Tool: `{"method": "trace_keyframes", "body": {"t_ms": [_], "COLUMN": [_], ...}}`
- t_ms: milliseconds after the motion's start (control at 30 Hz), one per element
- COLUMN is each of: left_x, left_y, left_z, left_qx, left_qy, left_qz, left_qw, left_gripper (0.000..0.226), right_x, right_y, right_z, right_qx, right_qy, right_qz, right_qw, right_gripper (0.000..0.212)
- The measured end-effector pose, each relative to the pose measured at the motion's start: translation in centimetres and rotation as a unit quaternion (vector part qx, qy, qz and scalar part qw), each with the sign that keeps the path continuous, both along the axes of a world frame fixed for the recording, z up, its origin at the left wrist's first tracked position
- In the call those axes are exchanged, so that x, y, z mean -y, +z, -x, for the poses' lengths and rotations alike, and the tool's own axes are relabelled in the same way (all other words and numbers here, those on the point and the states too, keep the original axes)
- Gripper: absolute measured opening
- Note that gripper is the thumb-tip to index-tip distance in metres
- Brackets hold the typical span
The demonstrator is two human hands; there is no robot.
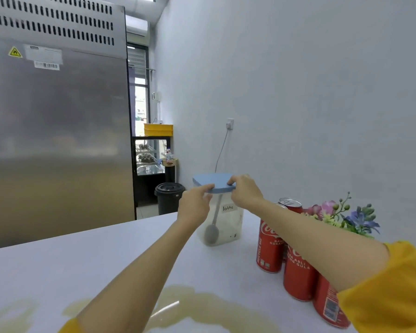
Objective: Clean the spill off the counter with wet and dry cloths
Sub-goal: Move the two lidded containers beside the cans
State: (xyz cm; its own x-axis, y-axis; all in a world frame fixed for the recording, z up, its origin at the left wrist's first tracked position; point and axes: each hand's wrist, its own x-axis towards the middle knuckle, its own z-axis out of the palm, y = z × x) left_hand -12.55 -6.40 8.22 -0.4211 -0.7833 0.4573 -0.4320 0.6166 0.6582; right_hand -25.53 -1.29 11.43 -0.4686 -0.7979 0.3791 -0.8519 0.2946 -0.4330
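Spill [202, 308] on counter [106, 255]; both hands, left [194, 203] and right [245, 191], gripping latte container's lid [213, 182], spoon [213, 227] inside.

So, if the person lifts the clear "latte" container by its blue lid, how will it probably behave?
The container looks nearly empty, so probably light. It is tall and narrow, so a push near the top may tip it. Both hands, left hand and right hand, grip only the blue lid; that might come off instead.
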Motion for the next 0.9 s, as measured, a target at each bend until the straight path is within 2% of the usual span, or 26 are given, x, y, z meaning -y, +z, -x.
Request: {"method": "trace_keyframes", "body": {"t_ms": [200, 367, 467, 567, 700, 800, 900], "left_x": [-0.3, -0.5, -0.3, -0.6, 0.4, 1.2, 1.8], "left_y": [-0.1, 0.1, 0.4, 1.2, 2.3, 2.8, 3.2], "left_z": [3.4, 4.3, 3.6, 1.8, -3.0, -9.2, -17.2], "left_qx": [0.020, 0.034, 0.039, 0.034, -0.012, -0.005, -0.006], "left_qy": [0.014, 0.001, -0.024, -0.031, -0.002, 0.048, 0.140], "left_qz": [0.013, 0.008, -0.006, 0.009, 0.009, -0.003, -0.015], "left_qw": [1.000, 0.999, 0.999, 0.999, 1.000, 0.999, 0.990], "left_gripper": [0.046, 0.056, 0.060, 0.073, 0.079, 0.075, 0.067], "right_x": [1.0, 1.5, 1.4, 0.9, 1.9, 3.9, 5.8], "right_y": [-0.1, 0.4, 0.4, 0.6, 1.4, 1.5, 1.0], "right_z": [2.1, 2.9, 2.5, 0.6, -4.5, -10.1, -16.6], "right_qx": [0.036, 0.030, 0.016, -0.008, -0.014, 0.022, 0.080], "right_qy": [-0.065, -0.093, -0.088, -0.038, 0.049, 0.119, 0.198], "right_qz": [0.003, -0.043, -0.042, 0.053, 0.124, 0.135, 0.111], "right_qw": [0.997, 0.994, 0.995, 0.998, 0.991, 0.983, 0.971], "right_gripper": [0.045, 0.044, 0.057, 0.071, 0.069, 0.063, 0.058]}}
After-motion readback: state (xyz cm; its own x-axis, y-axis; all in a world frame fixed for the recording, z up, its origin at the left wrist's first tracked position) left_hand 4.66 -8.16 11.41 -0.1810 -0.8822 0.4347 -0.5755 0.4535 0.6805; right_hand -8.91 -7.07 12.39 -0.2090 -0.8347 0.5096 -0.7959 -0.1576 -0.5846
